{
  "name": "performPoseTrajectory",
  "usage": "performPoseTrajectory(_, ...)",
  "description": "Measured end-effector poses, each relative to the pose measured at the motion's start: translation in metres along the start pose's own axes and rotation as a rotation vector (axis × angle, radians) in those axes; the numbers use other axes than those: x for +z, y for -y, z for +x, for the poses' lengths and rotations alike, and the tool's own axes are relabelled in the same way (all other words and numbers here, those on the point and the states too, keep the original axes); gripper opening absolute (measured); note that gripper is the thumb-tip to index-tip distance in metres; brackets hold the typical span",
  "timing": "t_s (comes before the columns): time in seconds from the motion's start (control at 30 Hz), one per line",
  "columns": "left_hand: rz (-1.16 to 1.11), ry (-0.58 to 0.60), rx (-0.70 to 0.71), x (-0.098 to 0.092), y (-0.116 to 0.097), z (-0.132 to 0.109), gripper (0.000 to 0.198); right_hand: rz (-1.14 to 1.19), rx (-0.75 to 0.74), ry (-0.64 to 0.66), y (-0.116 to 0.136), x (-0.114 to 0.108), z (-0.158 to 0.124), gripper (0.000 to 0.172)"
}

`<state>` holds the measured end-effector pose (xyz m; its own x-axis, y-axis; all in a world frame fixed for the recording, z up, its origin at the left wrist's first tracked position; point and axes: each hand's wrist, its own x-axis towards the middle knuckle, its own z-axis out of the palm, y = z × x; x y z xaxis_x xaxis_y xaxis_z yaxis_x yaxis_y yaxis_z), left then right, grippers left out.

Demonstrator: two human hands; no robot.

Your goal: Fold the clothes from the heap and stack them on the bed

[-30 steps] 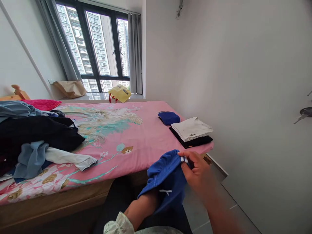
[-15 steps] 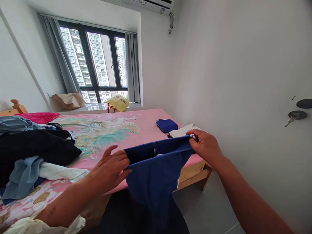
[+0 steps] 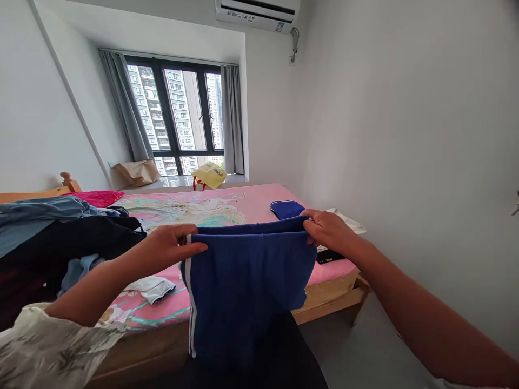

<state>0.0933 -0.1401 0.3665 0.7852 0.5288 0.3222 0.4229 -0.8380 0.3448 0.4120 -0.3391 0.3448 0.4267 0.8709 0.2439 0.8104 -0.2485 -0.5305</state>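
I hold a pair of blue shorts point(image 3: 247, 281) with white side stripes stretched out in front of me, above the near edge of the bed. My left hand point(image 3: 172, 246) pinches the left end of the waistband. My right hand point(image 3: 326, 229) grips the right end. The shorts hang straight down from both hands. Behind my right hand a folded stack with a white garment point(image 3: 351, 221) on a black one lies on the bed's right corner, partly hidden. A folded blue item point(image 3: 286, 208) sits just behind the stack.
The bed has a pink floral sheet point(image 3: 227, 202) and a wooden frame point(image 3: 328, 305). A heap of unfolded dark and blue clothes point(image 3: 60, 237) covers its left side. A yellow bag point(image 3: 210, 174) and a brown paper bag point(image 3: 138, 172) sit on the window sill. The white wall is close on the right.
My left hand came out from under the bunched shorts and took the waistband. Both hands rose and spread, so the shorts now hang flat. The view has tilted up.
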Motion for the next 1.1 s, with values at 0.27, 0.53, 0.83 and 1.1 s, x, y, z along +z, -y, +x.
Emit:
performPoseTrajectory(0.27,-0.153,0.395,-0.024,-0.008,-0.023,-0.013,0.024,0.323,0.015,-0.021,0.001,0.020,0.013,0.027)
performPoseTrajectory(0.53,0.112,0.246,-0.029,0.006,-0.004,-0.028,0.017,0.099,-0.075,-0.089,-0.003,0.036,0.006,0.030)
performPoseTrajectory(0.83,-0.030,0.124,-0.118,0.010,-0.003,-0.048,0.016,0.090,-0.201,0.146,-0.003,0.018,-0.006,0.029)
performPoseTrajectory(1.1,-0.402,0.220,-0.233,0.031,0.025,-0.077,0.026,0.530,-0.181,0.312,-0.005,0.043,-0.037,0.043)
